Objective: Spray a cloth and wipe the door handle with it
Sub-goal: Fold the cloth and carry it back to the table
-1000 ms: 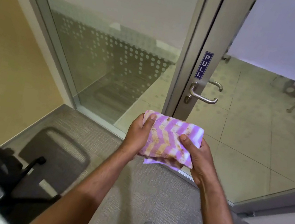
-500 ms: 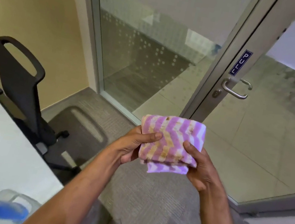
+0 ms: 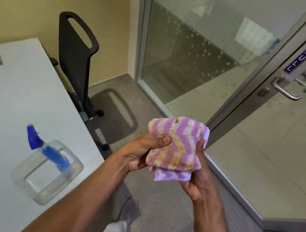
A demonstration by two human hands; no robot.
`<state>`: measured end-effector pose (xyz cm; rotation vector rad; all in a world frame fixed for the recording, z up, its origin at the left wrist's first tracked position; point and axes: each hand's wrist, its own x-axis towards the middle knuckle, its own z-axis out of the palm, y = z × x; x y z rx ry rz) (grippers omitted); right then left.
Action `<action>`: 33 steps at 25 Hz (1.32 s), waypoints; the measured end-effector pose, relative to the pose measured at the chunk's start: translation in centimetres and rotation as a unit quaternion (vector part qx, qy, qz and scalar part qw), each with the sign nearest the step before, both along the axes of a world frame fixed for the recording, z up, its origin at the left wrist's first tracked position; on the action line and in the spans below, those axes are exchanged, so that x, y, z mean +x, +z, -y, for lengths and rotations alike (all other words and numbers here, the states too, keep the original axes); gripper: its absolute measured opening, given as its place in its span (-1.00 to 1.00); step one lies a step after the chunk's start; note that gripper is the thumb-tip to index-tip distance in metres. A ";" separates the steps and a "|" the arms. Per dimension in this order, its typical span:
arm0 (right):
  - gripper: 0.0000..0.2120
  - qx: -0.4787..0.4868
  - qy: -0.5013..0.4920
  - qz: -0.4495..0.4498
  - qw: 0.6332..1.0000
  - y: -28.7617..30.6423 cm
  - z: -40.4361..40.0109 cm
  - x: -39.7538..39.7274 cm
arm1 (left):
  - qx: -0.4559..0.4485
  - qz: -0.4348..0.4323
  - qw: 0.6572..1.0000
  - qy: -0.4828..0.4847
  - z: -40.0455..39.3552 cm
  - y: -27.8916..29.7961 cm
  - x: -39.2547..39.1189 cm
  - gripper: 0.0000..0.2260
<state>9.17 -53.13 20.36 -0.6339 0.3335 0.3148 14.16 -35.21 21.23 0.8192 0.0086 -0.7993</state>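
A folded purple-and-white zigzag cloth [image 3: 175,148] with brown stains is held in front of me by both hands. My left hand [image 3: 139,154] pinches its left side with the thumb on top. My right hand [image 3: 198,177] cups it from the right and below. A clear spray bottle [image 3: 46,170] with a blue trigger head lies on its side on the white table [image 3: 7,100], to the left of my hands. The metal lever door handle [image 3: 286,89] sits on the glass door's frame at the upper right, below a blue PULL sign [image 3: 300,59].
A black office chair [image 3: 76,57] stands between the table and the glass wall [image 3: 190,50]. Grey carpet [image 3: 162,209] covers the floor under my arms. The door's metal frame [image 3: 254,92] runs diagonally at the right. A yellow wall is at the upper left.
My view has swung left: the door handle slid toward the right edge, and the table with the spray bottle came fully into sight. Both hands kept hold of the cloth.
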 end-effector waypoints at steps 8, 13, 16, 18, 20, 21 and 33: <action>-0.20 -0.083 0.173 -0.006 0.981 -1.2 -10.0 -4.0 | 0.091 0.018 0.990 0.106 -13.9 -2.4 -7.9 -0.48; -0.33 -0.159 0.255 -0.017 0.954 -3.9 -18.7 -4.8 | 0.178 -0.041 0.956 0.229 -24.3 -6.1 -12.7 -0.35; -0.62 -0.221 0.262 -0.064 0.937 -6.7 -25.1 -5.6 | 0.286 -0.062 0.925 0.241 -30.5 -8.2 -14.2 -0.37; -0.73 -0.257 0.249 -0.088 0.930 -9.3 -28.8 -6.0 | 0.381 -0.059 0.900 0.201 -34.3 -9.3 -14.4 -0.50; -0.70 -0.275 0.248 -0.105 0.923 -11.5 -32.1 -6.6 | 0.442 -0.050 0.879 0.172 -37.6 -10.5 -14.0 -0.57; -0.69 -0.284 0.252 -0.110 0.919 -12.4 -33.5 -6.8 | 0.466 -0.049 0.869 0.158 -39.0 -11.1 -13.6 -0.56; -0.59 -0.604 0.231 0.024 0.763 -18.9 -42.6 -6.2 | 0.657 0.144 0.739 0.035 -44.3 -15.9 -5.4 -0.48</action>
